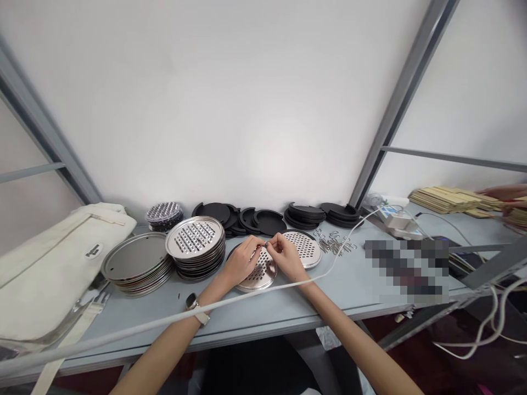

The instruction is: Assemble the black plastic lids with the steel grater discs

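My left hand (242, 262), with a watch on the wrist, and my right hand (286, 255) meet fingertip to fingertip over a round metal grater plate (259, 275). Both hands are closed in a pinch around something small and dark, mostly hidden by the fingers. Under my hands, the plate lies on the table with rows of holes showing. Just right of it, a second perforated grater plate (302, 249) rests with a black rim piece at its far edge. Several bent wire hooks (334, 242) lie loose beyond my right hand.
Left of my hands stand a stack of grater plates (195, 238) and a stack of plain discs (135, 257). Black round holders (269, 222) line the wall. A white cable (230, 297) crosses before my forearms. Another person's hand (506, 192) is at the far right.
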{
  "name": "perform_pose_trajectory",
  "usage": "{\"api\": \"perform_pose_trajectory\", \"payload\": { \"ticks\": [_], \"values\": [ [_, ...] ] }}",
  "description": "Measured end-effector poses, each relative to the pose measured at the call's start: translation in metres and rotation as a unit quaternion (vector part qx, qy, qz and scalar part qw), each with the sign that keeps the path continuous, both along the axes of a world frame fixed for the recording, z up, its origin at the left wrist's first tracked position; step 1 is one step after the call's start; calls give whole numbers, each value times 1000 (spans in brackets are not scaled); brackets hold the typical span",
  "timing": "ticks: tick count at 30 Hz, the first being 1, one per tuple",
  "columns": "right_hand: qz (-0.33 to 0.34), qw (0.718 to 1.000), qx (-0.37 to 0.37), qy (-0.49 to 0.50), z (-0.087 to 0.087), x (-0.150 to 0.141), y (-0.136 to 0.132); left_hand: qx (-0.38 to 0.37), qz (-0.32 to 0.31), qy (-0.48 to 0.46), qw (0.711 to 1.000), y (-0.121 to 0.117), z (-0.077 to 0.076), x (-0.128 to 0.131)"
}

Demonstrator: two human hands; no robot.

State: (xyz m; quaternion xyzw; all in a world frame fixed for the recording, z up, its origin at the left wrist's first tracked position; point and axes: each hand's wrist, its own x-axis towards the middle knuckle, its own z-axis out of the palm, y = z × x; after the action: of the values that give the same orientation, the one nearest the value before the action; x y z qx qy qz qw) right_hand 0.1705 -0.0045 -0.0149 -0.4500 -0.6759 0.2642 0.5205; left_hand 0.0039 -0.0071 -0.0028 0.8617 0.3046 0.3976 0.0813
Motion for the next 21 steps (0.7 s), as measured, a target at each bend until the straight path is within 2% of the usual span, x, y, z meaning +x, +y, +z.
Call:
{"api": "perform_pose_trajectory", "payload": {
  "ticks": [3,11,17,21],
  "values": [
    [20,997,42,-65,4,-2,-3,-7,8,-3,1000,0,0,-1],
    [33,992,49,-108,7,-4,-1,-32,22,-7,999,1,0,-7],
    [27,989,11,-146,3,-3,-3,-53,16,0,998,0,-1,-6],
    [46,979,5,-199,10,2,-1,-65,18,6,998,0,0,-6]
  ]
}}
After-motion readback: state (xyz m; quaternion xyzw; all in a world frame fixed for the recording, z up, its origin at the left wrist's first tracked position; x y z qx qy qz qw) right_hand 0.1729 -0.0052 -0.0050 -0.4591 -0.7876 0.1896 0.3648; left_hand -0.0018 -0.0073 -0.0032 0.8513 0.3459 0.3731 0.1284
